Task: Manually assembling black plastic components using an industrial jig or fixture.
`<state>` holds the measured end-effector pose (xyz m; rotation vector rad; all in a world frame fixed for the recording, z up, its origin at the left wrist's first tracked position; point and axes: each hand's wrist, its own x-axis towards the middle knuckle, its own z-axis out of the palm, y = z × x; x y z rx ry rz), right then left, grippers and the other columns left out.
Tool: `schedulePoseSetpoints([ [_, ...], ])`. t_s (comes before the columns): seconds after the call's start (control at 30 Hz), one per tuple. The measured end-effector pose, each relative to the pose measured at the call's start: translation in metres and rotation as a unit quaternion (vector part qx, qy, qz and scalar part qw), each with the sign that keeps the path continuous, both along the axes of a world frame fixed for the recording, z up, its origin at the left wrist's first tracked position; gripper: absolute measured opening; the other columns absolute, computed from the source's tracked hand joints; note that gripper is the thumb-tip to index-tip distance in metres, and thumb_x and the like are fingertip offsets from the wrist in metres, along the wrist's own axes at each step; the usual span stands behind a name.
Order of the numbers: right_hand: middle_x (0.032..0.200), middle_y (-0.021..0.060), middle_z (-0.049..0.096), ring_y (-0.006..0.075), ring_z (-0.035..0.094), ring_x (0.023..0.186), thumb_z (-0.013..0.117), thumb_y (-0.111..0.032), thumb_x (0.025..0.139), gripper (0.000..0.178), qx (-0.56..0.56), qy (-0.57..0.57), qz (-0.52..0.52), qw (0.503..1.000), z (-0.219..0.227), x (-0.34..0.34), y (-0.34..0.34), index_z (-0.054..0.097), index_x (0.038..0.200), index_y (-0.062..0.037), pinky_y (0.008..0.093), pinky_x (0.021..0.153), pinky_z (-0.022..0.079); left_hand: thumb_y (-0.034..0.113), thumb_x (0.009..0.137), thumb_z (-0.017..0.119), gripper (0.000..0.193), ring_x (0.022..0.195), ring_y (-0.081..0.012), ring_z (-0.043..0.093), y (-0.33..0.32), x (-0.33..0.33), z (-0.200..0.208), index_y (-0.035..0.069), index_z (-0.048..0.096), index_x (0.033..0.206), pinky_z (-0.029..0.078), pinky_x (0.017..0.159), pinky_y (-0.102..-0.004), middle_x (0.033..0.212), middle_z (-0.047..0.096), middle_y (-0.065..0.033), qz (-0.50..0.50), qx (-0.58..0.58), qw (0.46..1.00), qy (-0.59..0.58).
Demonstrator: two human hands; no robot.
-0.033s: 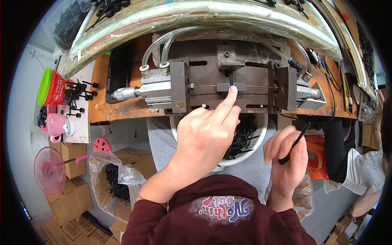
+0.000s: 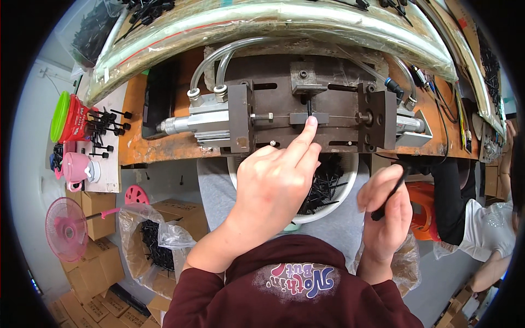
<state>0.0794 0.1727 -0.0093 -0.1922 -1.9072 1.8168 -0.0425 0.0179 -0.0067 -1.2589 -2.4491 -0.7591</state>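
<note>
My left hand [image 2: 279,175] reaches up to the metal fixture, index finger stretched out and its other fingers partly bent; the thumb is hidden. That fingertip rests on the near end of a thin black rod [image 2: 309,105], which lies across a small grey block [image 2: 299,118] below a bracket [image 2: 304,76]. To the right, my right hand [image 2: 389,213] is closed around a slim black stick-like part [image 2: 398,188] with a thicker lower end. Cylinder rods point at the block from both sides: the left rod tip [image 2: 267,117] and the right rod tip [image 2: 361,117].
A white basket [image 2: 351,188] of black parts sits on my lap. Clear air hoses [image 2: 210,57] run to the left cylinder [image 2: 210,123]. Black parts [image 2: 106,120] lie beside a pink cup [image 2: 75,167]. At the right, a co-worker's sleeve [image 2: 454,199] shows near an orange stool [image 2: 424,208].
Both cylinder rods have come out toward the block. My right hand has shifted slightly with the black part in it; my left hand is nearly still.
</note>
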Motion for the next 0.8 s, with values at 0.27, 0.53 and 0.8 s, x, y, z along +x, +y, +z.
schedulePoseSetpoints([
  [0.27,0.086,0.0062,0.053,0.0086,0.048,0.066,0.051,-0.016,0.101,0.017,-0.201,-0.020,0.060,0.977,0.002,-0.004,-0.010,0.054,0.095,0.0000,0.0216,0.060,0.040,0.011,0.072,0.078,0.030,0.079,-0.0196,0.070,-0.009,0.022,0.013,0.003,0.073,0.100,0.056,0.063,-0.0277,0.101,0.071,-0.0091,-0.208,0.184,0.954,-0.109],
  [0.53,0.098,0.0099,0.057,0.0149,0.057,0.079,0.055,-0.010,0.097,0.021,-0.095,-0.117,-0.061,0.987,-0.035,0.036,-0.004,0.054,0.115,0.0014,0.0267,0.072,0.048,0.002,0.064,0.080,0.031,0.073,-0.0190,0.067,-0.022,0.026,0.013,0.004,0.074,0.094,0.054,0.061,-0.0293,0.092,0.069,-0.0070,-0.161,0.186,0.960,-0.133],
  [0.8,0.100,0.0058,0.058,0.0185,0.055,0.095,0.061,-0.004,0.089,0.015,-0.159,-0.545,-0.091,0.818,-0.197,0.334,0.007,0.056,0.103,-0.0058,0.0316,0.085,0.045,0.005,0.062,0.083,0.031,0.081,-0.0202,0.065,-0.020,0.018,0.001,0.008,0.075,0.091,0.054,0.065,-0.0286,0.106,0.068,-0.0078,-0.110,0.209,0.965,-0.112],
])
